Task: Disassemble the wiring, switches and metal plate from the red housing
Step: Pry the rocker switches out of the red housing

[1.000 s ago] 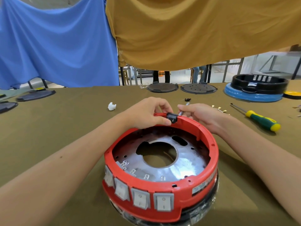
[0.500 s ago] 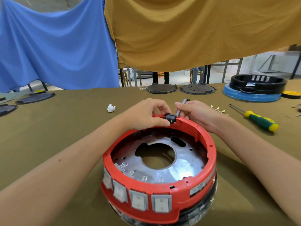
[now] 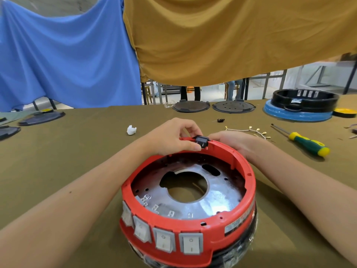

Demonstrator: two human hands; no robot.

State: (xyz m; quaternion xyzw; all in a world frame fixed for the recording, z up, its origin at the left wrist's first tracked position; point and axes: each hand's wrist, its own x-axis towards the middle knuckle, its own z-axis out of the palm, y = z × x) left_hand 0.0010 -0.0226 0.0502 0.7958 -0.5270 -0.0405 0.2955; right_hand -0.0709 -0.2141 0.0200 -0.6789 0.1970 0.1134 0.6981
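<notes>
Black socket (image 3: 201, 143) in left hand (image 3: 173, 138) grip, atop red housing (image 3: 193, 225) rim.

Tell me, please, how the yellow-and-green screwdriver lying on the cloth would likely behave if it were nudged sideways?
The screwdriver would probably roll a little, since its handle looks rounded and lies flat on the table cloth. The cloth would likely slow it. It should stay stiff, and the thick handle probably outweighs the thin shaft.

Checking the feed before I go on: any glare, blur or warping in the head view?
Head view: glare on the metal plate washes out its right side; wide-angle bending curves the table edge; the white switches look slightly soft.
</notes>
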